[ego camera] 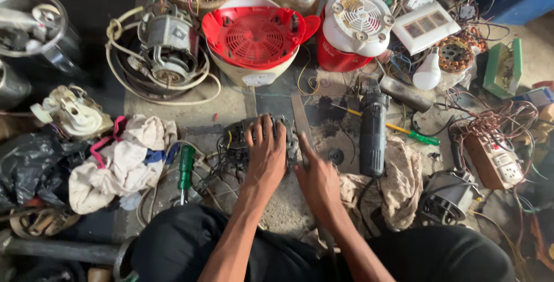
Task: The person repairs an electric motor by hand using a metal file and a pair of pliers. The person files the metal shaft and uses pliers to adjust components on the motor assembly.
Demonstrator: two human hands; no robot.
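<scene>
1. A dark motor (242,137) with wires sits at the frame's centre on the floor.
2. The left hand (265,152) lies flat on it, fingers spread.
3. The right hand (317,181), just right, grips a flat metal file (301,121).
4. A grinder (373,129) lies further right.

Red perforated appliance base (254,34), green-handled screwdriver (186,166), dark blue-grey angle grinder (373,129), white bulb (427,72), cream cloth (124,163)
</scene>
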